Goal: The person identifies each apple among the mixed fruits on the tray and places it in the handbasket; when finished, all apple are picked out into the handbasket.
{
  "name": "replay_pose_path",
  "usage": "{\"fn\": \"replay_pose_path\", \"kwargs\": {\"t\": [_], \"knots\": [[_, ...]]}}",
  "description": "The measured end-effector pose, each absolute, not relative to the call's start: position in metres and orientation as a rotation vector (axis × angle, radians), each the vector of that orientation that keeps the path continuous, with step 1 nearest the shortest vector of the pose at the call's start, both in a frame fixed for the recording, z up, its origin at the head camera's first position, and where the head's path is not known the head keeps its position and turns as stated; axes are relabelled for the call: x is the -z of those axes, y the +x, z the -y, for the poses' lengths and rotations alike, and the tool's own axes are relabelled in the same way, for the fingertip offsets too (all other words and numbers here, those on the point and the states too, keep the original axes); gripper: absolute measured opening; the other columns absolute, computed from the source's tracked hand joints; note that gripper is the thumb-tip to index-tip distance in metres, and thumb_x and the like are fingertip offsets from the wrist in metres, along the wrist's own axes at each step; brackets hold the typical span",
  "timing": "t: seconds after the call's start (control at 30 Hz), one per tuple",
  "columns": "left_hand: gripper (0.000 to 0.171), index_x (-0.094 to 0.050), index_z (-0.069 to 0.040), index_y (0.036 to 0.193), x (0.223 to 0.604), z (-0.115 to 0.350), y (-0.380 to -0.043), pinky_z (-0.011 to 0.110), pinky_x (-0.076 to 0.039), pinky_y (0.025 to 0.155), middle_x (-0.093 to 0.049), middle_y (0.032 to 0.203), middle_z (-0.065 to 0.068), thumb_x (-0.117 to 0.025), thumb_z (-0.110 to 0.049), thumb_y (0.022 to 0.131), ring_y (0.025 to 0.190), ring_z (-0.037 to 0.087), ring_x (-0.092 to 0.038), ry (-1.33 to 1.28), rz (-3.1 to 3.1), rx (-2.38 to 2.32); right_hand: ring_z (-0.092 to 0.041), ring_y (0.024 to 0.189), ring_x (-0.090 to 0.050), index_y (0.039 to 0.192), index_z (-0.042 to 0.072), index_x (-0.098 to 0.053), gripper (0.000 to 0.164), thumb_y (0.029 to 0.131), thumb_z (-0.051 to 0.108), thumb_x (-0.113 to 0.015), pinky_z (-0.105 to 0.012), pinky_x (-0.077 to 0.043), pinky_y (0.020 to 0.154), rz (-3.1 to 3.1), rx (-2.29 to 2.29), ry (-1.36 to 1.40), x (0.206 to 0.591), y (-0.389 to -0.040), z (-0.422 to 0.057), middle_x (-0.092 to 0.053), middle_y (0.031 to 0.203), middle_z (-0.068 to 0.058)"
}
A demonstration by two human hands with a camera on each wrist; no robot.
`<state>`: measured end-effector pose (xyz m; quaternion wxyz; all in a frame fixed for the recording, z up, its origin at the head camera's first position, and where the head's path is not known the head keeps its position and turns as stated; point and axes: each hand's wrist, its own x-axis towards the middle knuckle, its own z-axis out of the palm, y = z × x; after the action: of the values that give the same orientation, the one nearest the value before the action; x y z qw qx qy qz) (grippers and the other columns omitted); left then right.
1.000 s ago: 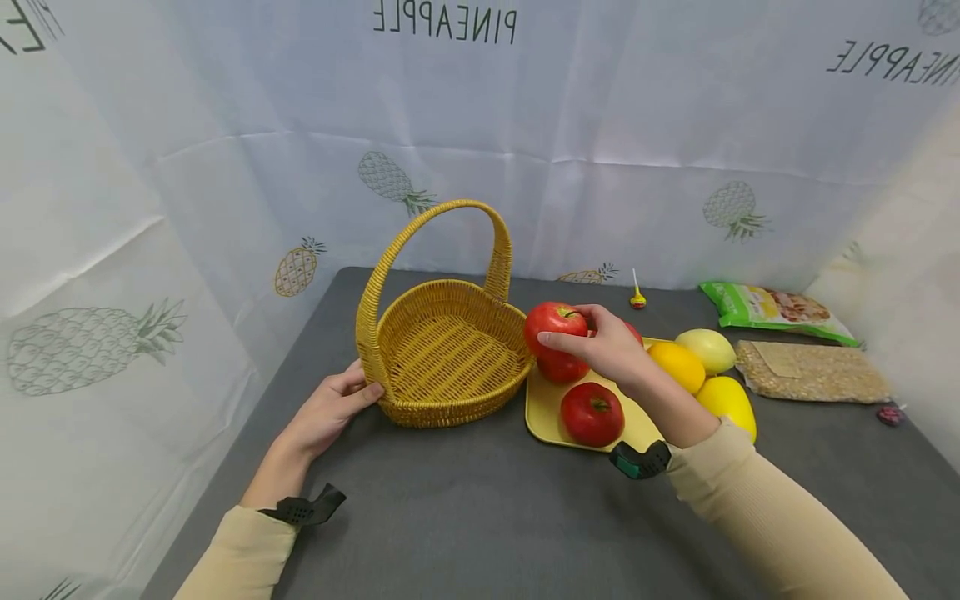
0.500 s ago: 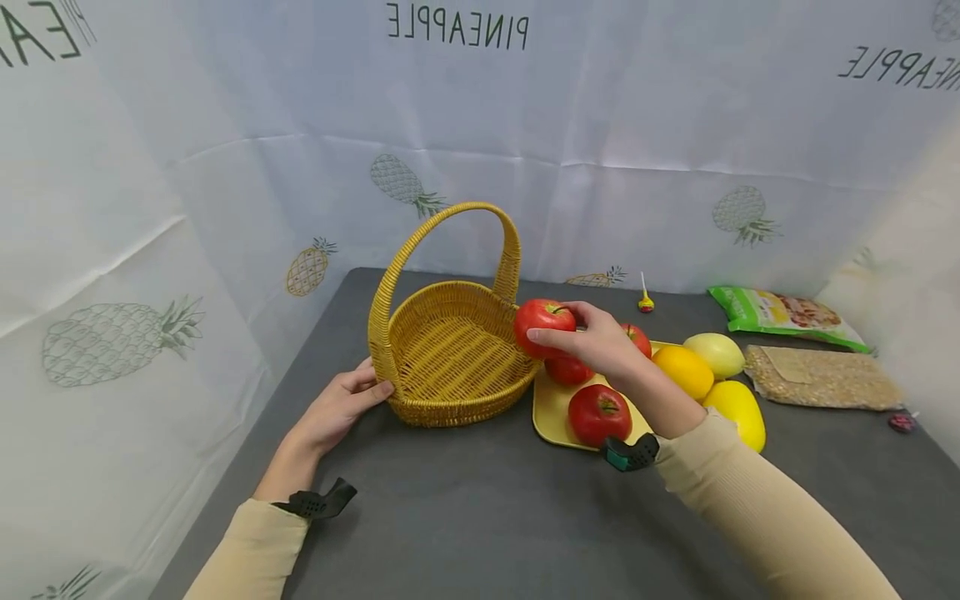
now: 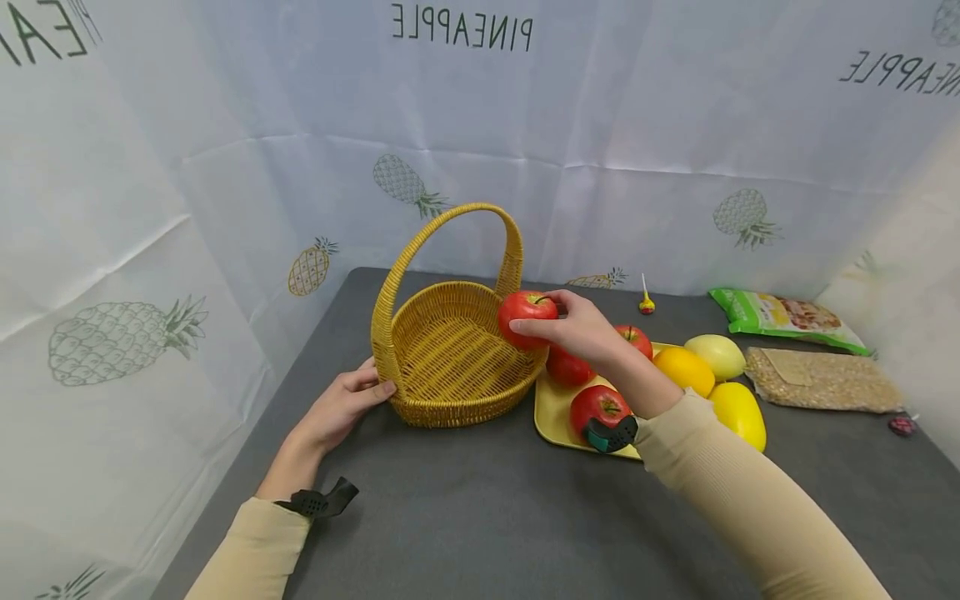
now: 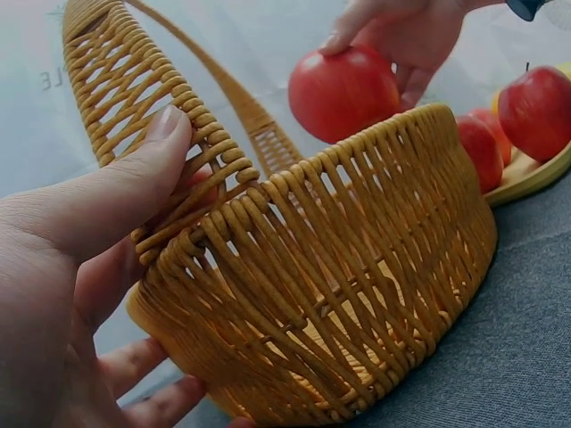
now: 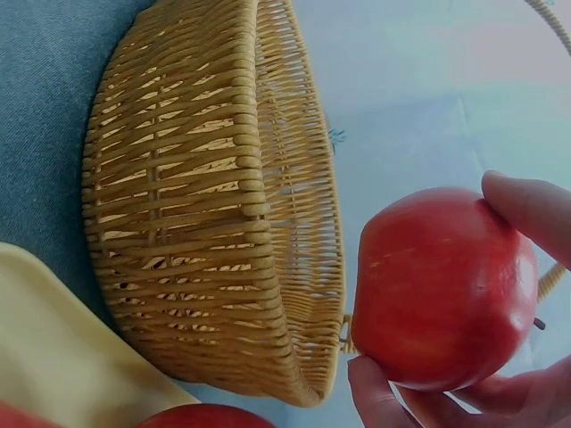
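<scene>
A red apple (image 3: 525,318) is held between the thumb and fingers of my right hand (image 3: 581,329), raised over the right rim of the yellow wicker basket (image 3: 457,411). In the right wrist view the apple (image 5: 442,290) is above the basket's rim, its stem toward the palm. My left hand (image 3: 341,410) grips the basket at the left foot of its tall handle; the left wrist view shows the thumb (image 4: 147,169) across the weave and fingers behind and below it. Bare weave shows on the basket's floor.
Right of the basket, a yellow tray (image 3: 551,417) bears several red apples (image 3: 597,410). Beside it lie an orange (image 3: 684,371), a pale yellow fruit (image 3: 716,357) and a yellow fruit (image 3: 738,412). Farther off are a lollipop (image 3: 647,302), a green packet (image 3: 787,321) and a bag of grains (image 3: 825,379).
My right hand has carried the apple leftward from above the tray to the basket's right rim, lifting it slightly. The left hand keeps its grip on the basket.
</scene>
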<state>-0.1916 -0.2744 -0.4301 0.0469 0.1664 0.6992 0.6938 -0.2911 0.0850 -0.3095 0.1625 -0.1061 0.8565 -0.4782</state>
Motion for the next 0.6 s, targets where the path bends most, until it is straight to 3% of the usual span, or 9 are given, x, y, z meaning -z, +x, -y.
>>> {"fn": "replay_pose_path", "kwargs": {"t": [0.17, 0.4, 0.6], "knots": [[0.028, -0.073, -0.01, 0.129, 0.43, 0.276, -0.193, 0.021, -0.041, 0.104, -0.015, 0.167, 0.023, -0.064, -0.011, 0.102, 0.154, 0.036, -0.006, 0.507, -2.1, -2.138, -0.03, 0.126, -0.051, 0.15, 0.011, -0.041, 0.093, 0.08, 0.055, -0.084, -0.051, -0.044, 0.105, -2.424, 1.363, -0.327, 0.307, -0.294, -0.078, -0.052, 0.14, -0.009], [0.032, -0.067, 0.005, 0.131, 0.428, 0.275, -0.193, 0.021, -0.04, 0.104, -0.015, 0.167, 0.022, -0.064, -0.01, 0.102, 0.154, 0.035, -0.006, 0.513, -2.101, -2.141, -0.03, 0.127, -0.048, 0.15, 0.009, -0.041, 0.088, 0.084, 0.051, -0.083, -0.052, -0.044, 0.105, -2.399, 1.356, -0.328, 0.304, -0.296, -0.069, -0.052, 0.14, -0.01], [0.026, -0.074, -0.008, 0.126, 0.427, 0.275, -0.191, 0.02, -0.04, 0.104, -0.016, 0.168, 0.019, -0.065, -0.009, 0.102, 0.155, 0.034, -0.005, 0.48, -2.09, -2.154, -0.03, 0.124, -0.05, 0.147, 0.008, -0.044, 0.082, 0.085, 0.046, -0.083, -0.053, -0.044, 0.105, -2.381, 1.36, -0.337, 0.308, -0.298, -0.063, -0.053, 0.137, -0.011]]}}
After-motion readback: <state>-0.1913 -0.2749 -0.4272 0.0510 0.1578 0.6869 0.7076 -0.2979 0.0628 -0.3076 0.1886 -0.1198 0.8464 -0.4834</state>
